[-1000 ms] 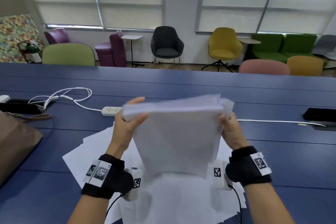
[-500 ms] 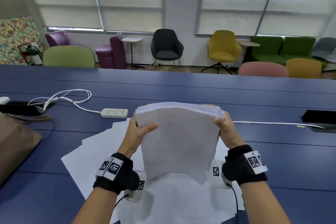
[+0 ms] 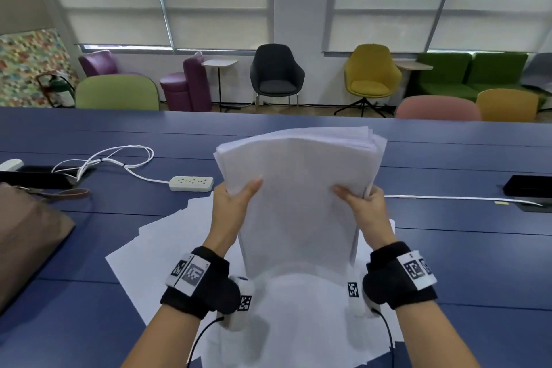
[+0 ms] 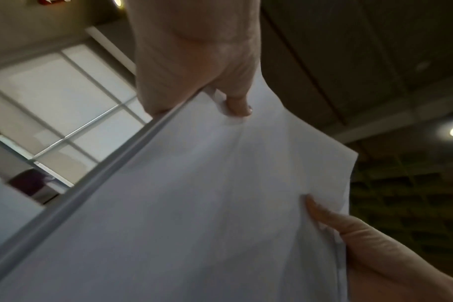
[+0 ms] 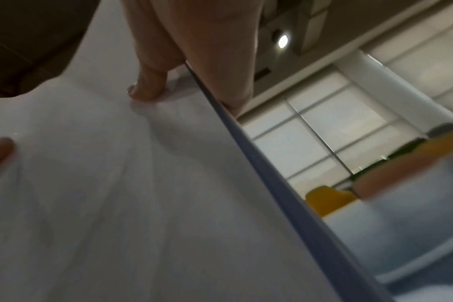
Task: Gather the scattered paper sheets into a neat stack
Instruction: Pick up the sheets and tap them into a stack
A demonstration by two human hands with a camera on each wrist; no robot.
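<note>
I hold a thick stack of white paper sheets upright above the blue table. My left hand grips its left edge, thumb on the near face. My right hand grips the right edge the same way. The stack's top edges fan out unevenly at the upper right. In the left wrist view the stack fills the frame with my left hand pinching its edge. The right wrist view shows the stack pinched by my right hand. More loose sheets lie scattered on the table under my wrists.
A white power strip with its coiled cable lies to the left of the stack. A brown bag sits at the left edge. A black device and a thin white strip lie to the right. Chairs line the far side.
The stack dropped lower half a second ago, then rose again and tilted more upright. Both hands slid down its side edges to about the middle.
</note>
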